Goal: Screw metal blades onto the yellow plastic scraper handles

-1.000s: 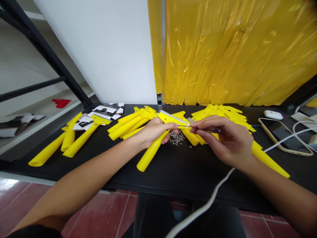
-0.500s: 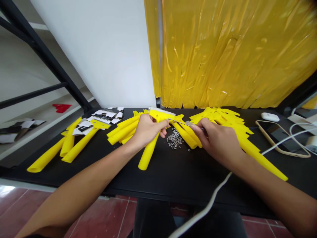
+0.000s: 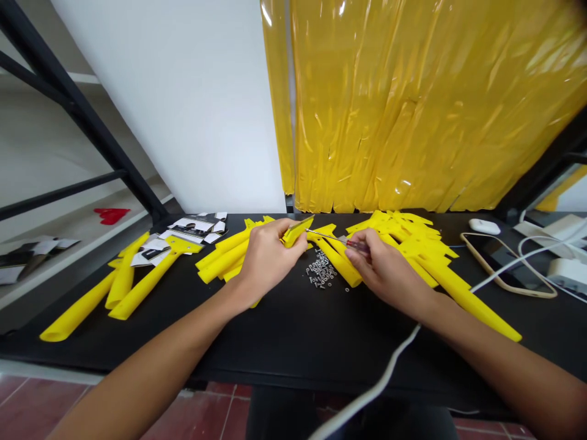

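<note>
My left hand point(image 3: 270, 260) is shut around a yellow plastic scraper point(image 3: 296, 231), whose wide head sticks out past my fingers, turned nearly edge-on. My right hand point(image 3: 385, 269) pinches a small screwdriver point(image 3: 351, 242) with a dark and red handle. Its thin metal shaft points left, and the tip is close to the scraper head. Below and between my hands lies a scatter of small metal screws and nuts point(image 3: 321, 270). Loose yellow scrapers lie heaped under and beside both hands point(image 3: 224, 256) point(image 3: 403, 244).
The black table point(image 3: 293, 345) holds more yellow scrapers and a stack of black-and-white cards point(image 3: 195, 226) at left. A phone point(image 3: 504, 266), white earbud case point(image 3: 483, 226) and white cables lie at right. Yellow plastic sheeting point(image 3: 389, 110) hangs behind the table.
The scraper has turned in my left hand, its head now edge-on. My hands have drawn closer together. The view has tilted up, so the table sits lower in the frame.
</note>
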Available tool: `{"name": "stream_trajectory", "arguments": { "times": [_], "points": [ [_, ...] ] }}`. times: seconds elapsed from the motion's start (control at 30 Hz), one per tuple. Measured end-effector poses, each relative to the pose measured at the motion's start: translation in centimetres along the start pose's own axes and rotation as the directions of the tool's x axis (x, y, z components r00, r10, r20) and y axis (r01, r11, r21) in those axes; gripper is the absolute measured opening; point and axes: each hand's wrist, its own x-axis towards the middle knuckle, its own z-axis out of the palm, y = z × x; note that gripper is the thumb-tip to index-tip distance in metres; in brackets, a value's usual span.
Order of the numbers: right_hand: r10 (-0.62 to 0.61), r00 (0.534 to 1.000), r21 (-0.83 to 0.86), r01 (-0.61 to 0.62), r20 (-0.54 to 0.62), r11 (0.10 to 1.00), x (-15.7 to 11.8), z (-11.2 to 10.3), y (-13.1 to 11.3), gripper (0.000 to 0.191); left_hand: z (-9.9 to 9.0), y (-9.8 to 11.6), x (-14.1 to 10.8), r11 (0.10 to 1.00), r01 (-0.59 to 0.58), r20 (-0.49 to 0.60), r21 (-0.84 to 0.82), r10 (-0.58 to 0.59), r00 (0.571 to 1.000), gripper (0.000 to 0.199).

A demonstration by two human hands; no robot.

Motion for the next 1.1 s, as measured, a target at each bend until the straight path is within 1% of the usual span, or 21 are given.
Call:
{"name": "stream_trajectory", "arguments": {
  "times": [0.07,0.13,0.17,0.2,0.3,0.43,0.53,0.6,0.67,0.77,0.87,0.93,1.03,1.1],
  "points": [
    [-0.027,0.999,0.016,0.026,0.036,1.0,0.0,0.1,0.0,0.025,0.0,0.0,0.0,1.0,-0.01,-0.011,0.02,0.01,1.0,0.013],
    [-0.044,0.997,0.015,0.043,0.058,0.999,-0.1,0.2,-0.4,0.033,0.1,-0.1,0.0,1.0,-0.006,-0.012,0.026,0.006,1.0,0.014],
    [-0.036,0.997,0.016,0.035,0.062,0.999,-0.1,0.2,-0.6,0.037,0.2,-0.3,0.0,1.0,-0.007,-0.005,0.029,0.007,1.0,0.014],
    [-0.018,0.998,0.023,0.016,0.058,1.0,-0.2,0.1,-0.8,0.036,0.3,-0.4,0.0,0.999,-0.01,0.002,0.033,0.01,1.0,0.014],
    [0.036,0.999,0.075,-0.039,0.036,0.996,-0.3,0.0,-1.2,0.028,0.5,-0.7,0.0,0.999,-0.033,0.004,0.039,0.033,0.999,0.013],
    [-0.016,0.999,0.101,0.02,-0.037,0.995,-0.2,0.0,-0.9,0.024,0.6,-0.9,0.0,0.997,-0.074,0.003,0.009,0.074,0.997,0.01],
    [-0.015,0.996,0.059,0.02,-0.082,0.998,-0.3,-0.1,-0.8,0.035,0.6,-0.9,0.0,0.994,-0.105,-0.008,0.022,0.105,0.994,0.01],
    [-0.004,0.997,0.065,0.009,-0.074,0.998,-0.5,-0.1,-1.0,0.031,0.7,-0.9,-0.1,0.993,-0.111,-0.023,0.038,0.112,0.993,0.011],
    [-0.025,0.998,0.109,0.032,-0.062,0.993,-0.6,-0.1,-1.2,0.026,0.7,-0.9,-0.1,0.993,-0.108,-0.032,0.041,0.109,0.994,0.011],
    [-0.067,0.989,0.152,0.087,-0.131,0.984,-0.7,0.0,-1.4,0.023,0.6,-1.0,0.0,0.994,-0.098,-0.032,0.04,0.099,0.995,0.012],
    [-0.034,0.981,0.112,0.056,-0.191,0.992,-0.6,-0.2,-1.2,0.024,0.6,-1.0,0.0,0.992,-0.111,-0.05,0.054,0.114,0.992,0.013],
    [-0.01,0.985,0.07,0.022,-0.173,0.997,-0.5,-0.3,-1.1,0.028,0.7,-1.0,-0.1,0.99,-0.133,-0.074,0.056,0.137,0.988,0.013],
    [0.023,0.996,0.039,-0.02,-0.084,0.999,-0.5,-0.2,-1.0,0.036,0.9,-1.3,-0.2,0.975,-0.219,-0.14,0.031,0.221,0.965,0.011],
    [0.043,0.999,0.086,-0.041,-0.025,0.995,-0.5,0.1,-1.1,0.03,1.1,-1.4,-0.1,0.956,-0.293,-0.198,0.013,0.289,0.936,0.011]
  ]
}}
